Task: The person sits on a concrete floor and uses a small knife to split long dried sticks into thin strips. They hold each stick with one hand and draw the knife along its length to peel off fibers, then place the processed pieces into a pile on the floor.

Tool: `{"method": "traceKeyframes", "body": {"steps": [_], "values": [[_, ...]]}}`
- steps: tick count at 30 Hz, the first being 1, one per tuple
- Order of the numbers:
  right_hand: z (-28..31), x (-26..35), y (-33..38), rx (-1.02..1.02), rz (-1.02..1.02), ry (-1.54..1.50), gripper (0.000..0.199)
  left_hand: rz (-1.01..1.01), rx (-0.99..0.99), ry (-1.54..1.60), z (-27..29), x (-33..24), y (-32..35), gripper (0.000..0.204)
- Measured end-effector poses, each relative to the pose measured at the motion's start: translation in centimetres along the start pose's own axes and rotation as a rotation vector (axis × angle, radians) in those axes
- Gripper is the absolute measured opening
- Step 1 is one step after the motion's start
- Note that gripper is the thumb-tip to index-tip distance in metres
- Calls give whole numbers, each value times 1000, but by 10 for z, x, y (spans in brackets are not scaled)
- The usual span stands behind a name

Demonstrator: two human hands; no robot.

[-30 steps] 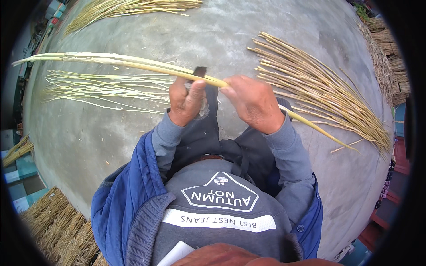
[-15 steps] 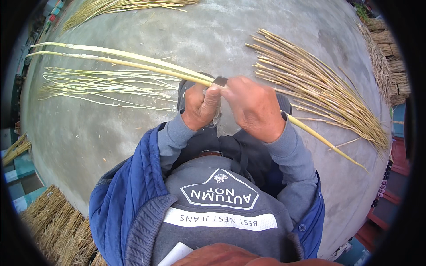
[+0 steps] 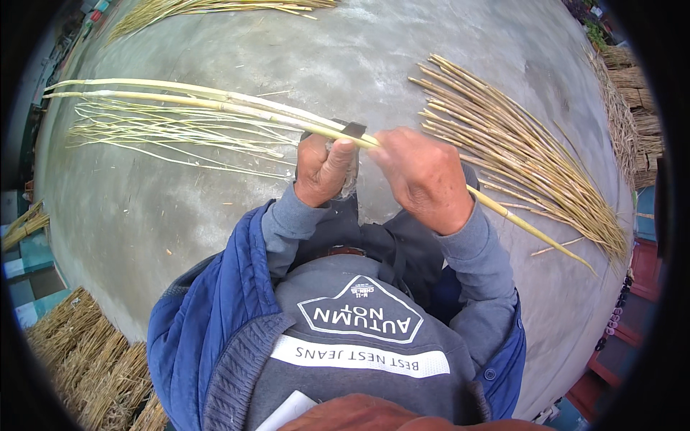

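Note:
My right hand [image 3: 425, 176] is closed around a long yellow-green stalk [image 3: 514, 217], whose thin uncut end slants down to the right. Left of that hand, a short dark square-ended knife blade [image 3: 353, 129] sits across the stalk. From the blade leftward the stalk lies split lengthwise into two pale strips [image 3: 180, 87], slightly apart. My left hand [image 3: 318, 172] is closed just below the blade, its thumb against the stalk. It seems to grip the knife, whose handle is mostly hidden by the fingers. A small gap separates the blade from my right fingers.
Thin pale-green split strips [image 3: 165, 136] lie on the concrete floor [image 3: 180, 208] at left. A fan of whole brown-yellow stalks [image 3: 525, 151] lies at right, another bundle [image 3: 208, 7] at the far edge. Straw-like piles [image 3: 100, 366] stand at lower left and far right.
My right hand has shifted slightly right, away from the blade, baring a short length of stalk between them. The split strips at left hang slightly lower and closer together.

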State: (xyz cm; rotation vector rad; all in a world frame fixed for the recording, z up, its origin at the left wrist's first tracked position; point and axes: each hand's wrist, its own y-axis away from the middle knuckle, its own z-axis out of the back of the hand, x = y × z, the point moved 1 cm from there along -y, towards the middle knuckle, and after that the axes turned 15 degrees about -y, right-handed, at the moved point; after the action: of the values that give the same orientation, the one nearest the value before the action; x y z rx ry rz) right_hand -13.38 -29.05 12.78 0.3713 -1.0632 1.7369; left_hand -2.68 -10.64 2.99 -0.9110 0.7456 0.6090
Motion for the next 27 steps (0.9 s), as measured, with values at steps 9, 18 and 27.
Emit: {"method": "traceKeyframes", "body": {"steps": [9,18,27], "values": [[-6,2,-12,89,5,51,12,133,-181,270,25,12,12,56],[-29,0,-33,229,-34,-55,15,358,-272,304,40,38,42,61],[-73,4,-46,335,-22,-35,18,470,-286,301,36,47,74,59]]}}
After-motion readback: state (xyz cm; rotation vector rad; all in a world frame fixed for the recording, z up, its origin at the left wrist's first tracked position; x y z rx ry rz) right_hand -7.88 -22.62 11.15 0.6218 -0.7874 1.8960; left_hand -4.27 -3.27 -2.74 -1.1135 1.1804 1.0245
